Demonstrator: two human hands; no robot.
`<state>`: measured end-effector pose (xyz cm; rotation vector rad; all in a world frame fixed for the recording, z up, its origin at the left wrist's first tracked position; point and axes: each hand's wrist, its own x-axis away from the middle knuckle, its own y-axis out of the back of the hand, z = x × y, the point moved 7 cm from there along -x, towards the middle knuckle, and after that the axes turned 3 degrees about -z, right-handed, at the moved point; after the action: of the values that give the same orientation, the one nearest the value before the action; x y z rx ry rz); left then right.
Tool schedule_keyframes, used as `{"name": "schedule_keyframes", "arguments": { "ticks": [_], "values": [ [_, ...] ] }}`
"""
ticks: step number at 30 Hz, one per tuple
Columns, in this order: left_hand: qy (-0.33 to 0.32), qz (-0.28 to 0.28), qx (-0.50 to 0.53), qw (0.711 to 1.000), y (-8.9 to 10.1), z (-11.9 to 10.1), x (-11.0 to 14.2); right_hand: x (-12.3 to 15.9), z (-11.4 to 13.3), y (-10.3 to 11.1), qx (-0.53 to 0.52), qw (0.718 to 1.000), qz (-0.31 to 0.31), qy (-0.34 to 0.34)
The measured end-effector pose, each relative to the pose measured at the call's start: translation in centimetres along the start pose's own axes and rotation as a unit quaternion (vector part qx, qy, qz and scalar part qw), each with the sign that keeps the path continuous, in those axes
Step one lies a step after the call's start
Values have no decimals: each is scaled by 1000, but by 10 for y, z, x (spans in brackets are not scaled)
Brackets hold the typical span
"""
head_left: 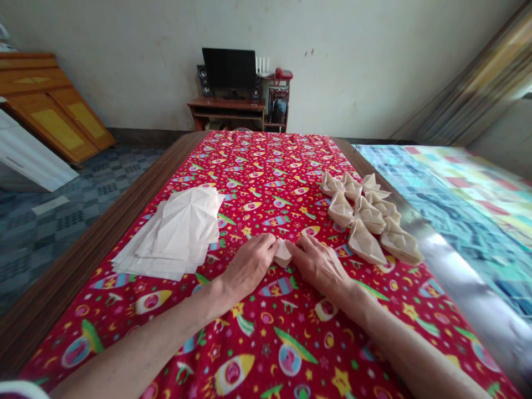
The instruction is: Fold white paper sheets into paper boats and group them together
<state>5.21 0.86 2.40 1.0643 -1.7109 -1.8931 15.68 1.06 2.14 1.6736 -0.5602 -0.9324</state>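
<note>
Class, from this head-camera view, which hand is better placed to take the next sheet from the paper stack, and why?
Left, probably: the left hand is nearer the stack of white paper, while the right hand sits on the far side of the small folded paper, closer to the folded paper boats.

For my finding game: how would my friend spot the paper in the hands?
Find the red rocket cloth. The left hand and right hand nearly meet mid-cloth. Between their fingers sits a small folded paper, the only one touched; the paper boats lie off to the right.
</note>
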Motion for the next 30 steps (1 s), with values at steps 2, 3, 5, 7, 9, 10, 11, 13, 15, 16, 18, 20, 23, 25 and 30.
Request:
{"name": "schedule_keyframes", "arguments": {
  "ticks": [2,3,5,7,9,10,11,13,15,16,18,20,23,25,30],
  "values": [
    [-16,15,-12,1000,2,-2,1,2,2,1,8,1000,-4,23],
    [-23,22,-15,999,2,-2,2,2,3,2,11,999,-3,35],
    [-34,32,-19,999,3,-2,4,3,6,4,15,999,4,49],
    [-43,30,-18,998,3,-2,8,3,8,8,10,999,9,51],
    [-47,19,-3,999,2,-2,13,3,10,11,-7,999,5,54],
    [-47,13,11,999,2,-2,15,4,10,11,-21,998,-1,56],
    [-43,5,31,999,0,-1,18,6,10,11,-41,997,-10,58],
    [-21,-22,80,996,-1,3,20,9,6,8,-99,993,-32,49],
    [13,-58,136,989,-3,10,21,12,-1,4,-173,982,-65,24],
    [32,-75,164,983,-3,14,20,14,-5,3,-210,974,-83,9],
    [64,-91,204,973,-5,21,18,15,-13,0,-271,957,-99,-24],
    [90,-86,217,968,-7,25,15,14,-16,-3,-307,946,-92,-52],
    [111,-67,198,972,-8,27,13,10,-17,-3,-311,944,-74,-85],
    [116,-64,186,974,-7,27,13,8,-15,-3,-287,951,-65,-95],
    [144,-63,167,973,-8,29,8,2,-10,-3,-199,974,-46,-103]
  ]
}}
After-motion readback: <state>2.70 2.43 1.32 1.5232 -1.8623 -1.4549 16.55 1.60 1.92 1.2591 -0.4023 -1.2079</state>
